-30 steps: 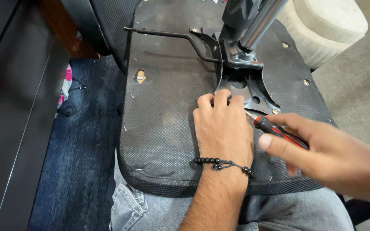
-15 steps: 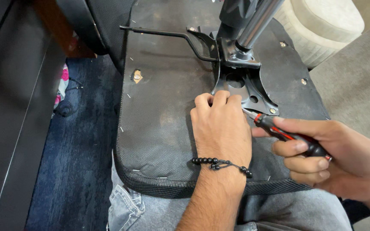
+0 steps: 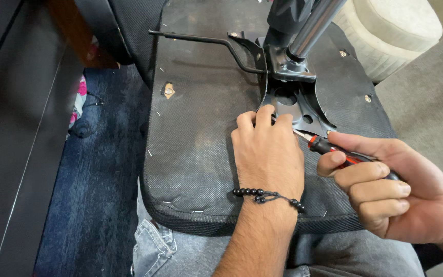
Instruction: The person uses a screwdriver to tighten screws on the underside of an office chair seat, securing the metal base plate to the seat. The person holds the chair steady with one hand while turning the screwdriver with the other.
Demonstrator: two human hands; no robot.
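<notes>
Dark blue carpet [image 3: 93, 195] at left, grey floor at right; an upturned chair seat [image 3: 201, 154], black mesh underside up, rests across the person's lap.

Head view: metal bracket plate [image 3: 296, 105] w/ chrome gas column [image 3: 314, 28] is bolted near seat centre, just ahead of both hands. Left hand [image 3: 267, 154] lies flat, palm down on the seat, fingertips curled at the plate's near edge; holds nothing. Right hand [image 3: 385, 190] is closed round a red/black screwdriver [image 3: 329, 149]. Its long axis runs right-to-left, slightly away from the person; tip is hidden behind the left fingers, approx. at the plate edge. Left hand is nearer the plate. Lever rod [image 3: 201, 38] runs off left.
</notes>
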